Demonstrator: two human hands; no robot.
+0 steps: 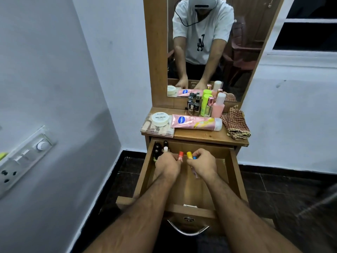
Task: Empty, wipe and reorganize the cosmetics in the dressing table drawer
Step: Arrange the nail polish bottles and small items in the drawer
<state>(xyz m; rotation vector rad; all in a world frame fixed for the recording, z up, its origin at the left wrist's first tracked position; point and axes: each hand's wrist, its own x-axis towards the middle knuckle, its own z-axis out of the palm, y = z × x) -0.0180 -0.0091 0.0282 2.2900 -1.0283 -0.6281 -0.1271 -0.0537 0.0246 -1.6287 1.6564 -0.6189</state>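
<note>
Wooden drawer [144,172] with shiny metal handle [188,230]; checked cloth [235,123]; glossy pink plastic tube [197,121].

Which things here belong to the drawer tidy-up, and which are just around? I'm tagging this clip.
Part of the job:
open drawer
left hand holding a red-capped bottle
right hand holding yellow-capped and blue-capped bottles
dark bottles in the drawer's back left corner
pink tube, white jar, checked cloth on the tabletop

Just around:
mirror
switchboard
</note>
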